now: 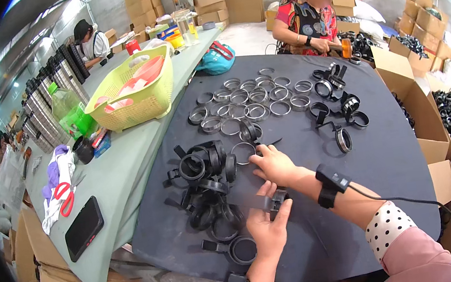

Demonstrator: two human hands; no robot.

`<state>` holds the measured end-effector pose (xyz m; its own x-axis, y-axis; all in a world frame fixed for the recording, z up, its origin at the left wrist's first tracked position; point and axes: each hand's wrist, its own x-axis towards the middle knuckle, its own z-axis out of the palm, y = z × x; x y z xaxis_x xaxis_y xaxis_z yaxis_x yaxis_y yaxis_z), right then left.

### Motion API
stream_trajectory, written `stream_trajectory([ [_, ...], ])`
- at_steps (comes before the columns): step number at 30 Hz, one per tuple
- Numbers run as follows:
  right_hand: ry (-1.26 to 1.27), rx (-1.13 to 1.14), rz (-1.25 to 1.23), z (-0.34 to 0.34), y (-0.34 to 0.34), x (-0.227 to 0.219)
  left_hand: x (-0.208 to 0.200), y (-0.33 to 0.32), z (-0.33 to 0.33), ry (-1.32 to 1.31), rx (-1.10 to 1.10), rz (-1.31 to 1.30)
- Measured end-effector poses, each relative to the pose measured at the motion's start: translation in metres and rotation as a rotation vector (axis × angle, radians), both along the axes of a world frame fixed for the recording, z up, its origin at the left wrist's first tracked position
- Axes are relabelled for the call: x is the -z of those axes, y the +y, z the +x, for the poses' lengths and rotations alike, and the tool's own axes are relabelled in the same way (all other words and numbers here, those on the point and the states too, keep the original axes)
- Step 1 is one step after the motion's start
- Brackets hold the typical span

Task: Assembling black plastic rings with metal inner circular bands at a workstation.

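Note:
My left hand (267,226) is closed on a black plastic ring clamp (278,203), held on edge above the dark table. Just beyond it, my right hand (276,165) has its fingertips at the right edge of a thin silver metal ring (243,153), thumb and finger closed on the rim. To the left of both hands lies a heap of black ring clamps (200,165) with protruding tabs. One more black clamp (242,250) rests near the left wrist. Several silver rings (256,112) lie spread beyond my right hand.
Black clamps with rings (343,139) lie at the table's right. Across the table a person (309,19) holds an orange-headed tool (346,48). A green side table (140,147) bears a yellow basket (131,88), a phone (84,228) and red scissors (64,198). Cartons (412,97) stand right.

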<state>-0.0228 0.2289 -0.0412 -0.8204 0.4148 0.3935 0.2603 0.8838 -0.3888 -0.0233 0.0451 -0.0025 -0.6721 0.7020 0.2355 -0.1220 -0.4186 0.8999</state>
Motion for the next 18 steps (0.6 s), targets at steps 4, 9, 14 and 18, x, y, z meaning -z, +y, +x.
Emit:
stream_trajectory([
  [4, -0.042, 0.066, -0.023, 0.038, -0.006, 0.001, -0.004, 0.004, -0.011, -0.177, -0.072, -0.022],
  [9, 0.123, 0.003, 0.216, 0.125, -0.042, -0.064, 0.0, 0.002, -0.023, -0.308, -0.085, -0.03],
  [14, 0.203, 0.026, 0.578, 0.187, -0.074, -0.102, -0.002, 0.01, -0.001, -0.375, 0.021, -0.023],
  [18, 0.276, 0.107, 0.647, 0.218, -0.093, -0.113, 0.005, 0.012, 0.008, -0.399, 0.108, -0.038],
])
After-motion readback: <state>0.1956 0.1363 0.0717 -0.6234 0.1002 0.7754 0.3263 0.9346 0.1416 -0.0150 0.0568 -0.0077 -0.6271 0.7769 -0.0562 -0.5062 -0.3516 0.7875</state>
